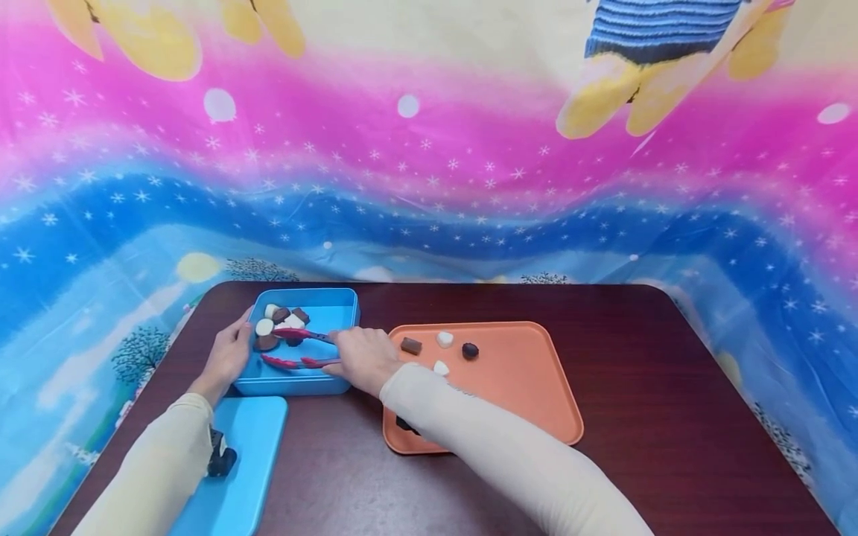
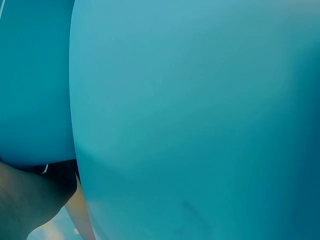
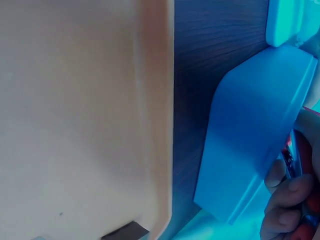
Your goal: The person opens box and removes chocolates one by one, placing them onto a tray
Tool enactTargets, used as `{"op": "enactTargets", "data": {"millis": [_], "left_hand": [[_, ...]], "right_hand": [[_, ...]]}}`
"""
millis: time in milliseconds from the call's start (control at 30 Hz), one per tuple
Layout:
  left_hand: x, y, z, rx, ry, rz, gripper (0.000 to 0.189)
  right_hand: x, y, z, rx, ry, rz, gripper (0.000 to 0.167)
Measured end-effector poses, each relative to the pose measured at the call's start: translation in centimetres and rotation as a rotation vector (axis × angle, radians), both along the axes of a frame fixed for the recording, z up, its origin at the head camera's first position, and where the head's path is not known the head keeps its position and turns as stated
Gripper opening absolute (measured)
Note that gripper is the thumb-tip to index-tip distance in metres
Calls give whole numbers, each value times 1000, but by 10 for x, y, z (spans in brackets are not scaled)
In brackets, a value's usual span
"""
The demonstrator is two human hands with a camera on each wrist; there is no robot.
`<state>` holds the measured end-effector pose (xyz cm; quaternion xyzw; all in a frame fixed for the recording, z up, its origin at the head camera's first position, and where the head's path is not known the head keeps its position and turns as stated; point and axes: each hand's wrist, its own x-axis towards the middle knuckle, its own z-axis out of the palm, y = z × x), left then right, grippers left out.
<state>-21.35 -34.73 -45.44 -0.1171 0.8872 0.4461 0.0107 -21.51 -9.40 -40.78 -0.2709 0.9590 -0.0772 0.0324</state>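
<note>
My right hand (image 1: 365, 357) grips a pair of tongs (image 1: 311, 336) with red tips, the tips spread apart over the blue box (image 1: 351, 316). In the right wrist view, its fingers (image 3: 290, 192) curl round the red handle. A small heap of brown and white chocolate-like pieces (image 1: 264, 327) lies in the left part of the box, and the upper tong tip overlaps them. At the box's left wall rests my left hand (image 1: 230, 356), its fingers along the outside. The left wrist view is mostly filled by blue surfaces, with part of a hand (image 2: 30, 200) low at the left.
An orange tray (image 1: 516, 402) stands right of the box, holding a brown block (image 1: 411, 345), white pieces (image 1: 445, 339), a dark round piece (image 1: 471, 350) and a black thing partly behind my right sleeve. A blue lid (image 1: 251, 461) lies in front of the box, under my left forearm.
</note>
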Motion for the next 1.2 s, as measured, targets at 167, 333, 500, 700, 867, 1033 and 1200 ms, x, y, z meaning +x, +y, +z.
{"op": "enactTargets", "data": {"millis": [167, 333, 500, 700, 867, 1033, 1200], "left_hand": [[0, 1, 0, -6, 1, -1, 56], [0, 3, 2, 3, 3, -1, 56], [0, 3, 2, 3, 19, -11, 55], [0, 2, 2, 2, 19, -19, 55], [0, 2, 2, 8, 10, -16, 55], [0, 1, 2, 6, 9, -10, 55], [0, -1, 2, 2, 11, -8, 56]], "right_hand": [[1, -6, 1, 39, 23, 18, 55], [1, -10, 1, 66, 32, 3, 52], [2, -13, 3, 56, 16, -14, 47], [1, -16, 2, 18, -30, -30, 45], [2, -15, 2, 21, -20, -35, 45], [2, -11, 5, 10, 3, -23, 42], [1, -5, 6, -21, -2, -6, 39]]}}
